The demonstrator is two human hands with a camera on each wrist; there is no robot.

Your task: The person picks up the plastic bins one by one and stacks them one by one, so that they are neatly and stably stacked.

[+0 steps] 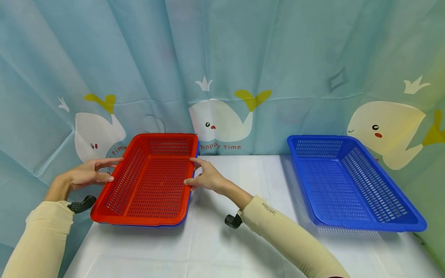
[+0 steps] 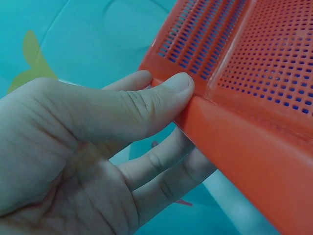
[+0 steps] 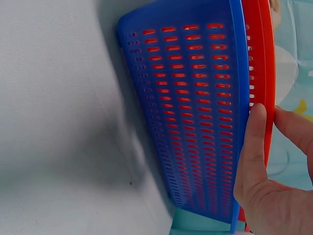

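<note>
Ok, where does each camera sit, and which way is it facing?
Head: looks forward and down at the table; shows both sleeved arms, left hand and right hand on the red basket.
Left wrist: faces the red basket's rim; thumb on top, fingers beneath.
Right wrist: faces the blue basket nested beneath, fingers at the rim.
All views share the red basket.

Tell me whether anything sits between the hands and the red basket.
Nothing does. The left hand pinches the red basket by its left rim, and the right hand touches its right rim, where a blue basket nests beneath.
</note>
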